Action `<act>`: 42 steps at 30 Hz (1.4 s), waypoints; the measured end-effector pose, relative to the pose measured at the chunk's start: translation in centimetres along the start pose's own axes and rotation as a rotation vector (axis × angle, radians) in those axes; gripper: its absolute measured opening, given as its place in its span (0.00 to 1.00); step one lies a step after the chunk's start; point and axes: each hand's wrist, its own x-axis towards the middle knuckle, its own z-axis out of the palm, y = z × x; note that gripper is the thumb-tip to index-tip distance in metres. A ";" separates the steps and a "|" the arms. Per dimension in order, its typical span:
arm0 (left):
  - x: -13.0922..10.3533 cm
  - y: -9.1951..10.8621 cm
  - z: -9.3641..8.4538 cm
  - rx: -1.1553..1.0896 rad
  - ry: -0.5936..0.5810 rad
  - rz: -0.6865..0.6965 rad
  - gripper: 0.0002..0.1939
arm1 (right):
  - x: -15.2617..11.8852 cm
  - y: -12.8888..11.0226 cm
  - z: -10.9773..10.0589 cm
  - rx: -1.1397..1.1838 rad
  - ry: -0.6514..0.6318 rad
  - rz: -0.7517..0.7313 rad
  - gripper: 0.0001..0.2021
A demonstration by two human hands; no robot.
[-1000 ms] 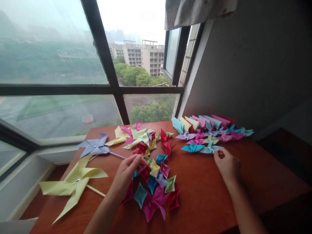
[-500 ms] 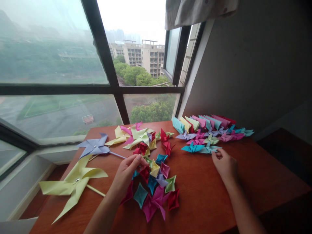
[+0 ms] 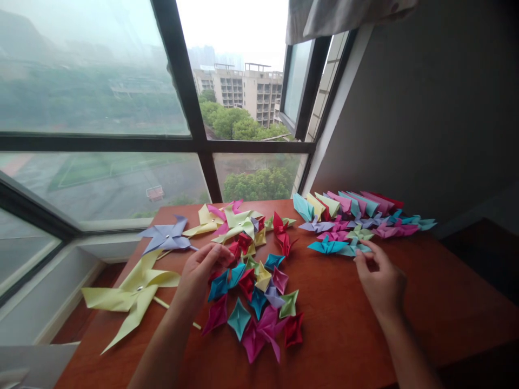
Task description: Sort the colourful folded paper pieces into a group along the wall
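Observation:
My left hand [image 3: 206, 270] is over the left edge of a pile of folded paper boats, its fingers curled together; whatever its fingertips hold, if anything, is hidden. A blue boat [image 3: 219, 285] lies just below those fingers, and a red folded piece [image 3: 240, 246] is to their right. On the right, my right hand [image 3: 379, 273] pinches the end of a light teal paper crane [image 3: 352, 247]. Beside that crane is a brighter blue one [image 3: 327, 246]. Rows of paper cranes and a row of folded papers [image 3: 324, 206] lie behind them.
Paper pinwheels, one large yellow [image 3: 140, 289] and one lilac [image 3: 167, 236], lie on the left of the brown table [image 3: 332, 324]. A magenta folded flower [image 3: 261, 330] is near the front. Windows stand behind, with a dark wall at right.
The view has shifted slightly. My left hand has moved left and up from the boats, uncovering blue ones. My right hand stays at the teal crane's end.

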 end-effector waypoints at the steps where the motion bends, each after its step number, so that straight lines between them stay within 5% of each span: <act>1: 0.1 0.1 -0.3 -0.013 0.014 0.001 0.18 | 0.0 -0.6 0.1 0.018 -0.021 -0.006 0.21; 6: 0.3 0.0 -0.9 -0.017 0.050 -0.001 0.17 | 0.4 -1.1 0.1 0.036 -0.056 0.009 0.21; 12: 0.2 0.3 -0.3 0.035 0.010 0.000 0.18 | 0.7 3.4 -1.4 -0.072 0.002 0.256 0.23; 22: 0.1 0.1 -0.3 0.034 0.007 -0.013 0.19 | -0.4 7.5 0.9 -0.139 -0.262 0.208 0.22; 42: 0.0 0.1 0.2 0.040 -0.008 -0.031 0.17 | 0.4 8.3 1.5 -0.186 -0.279 0.111 0.21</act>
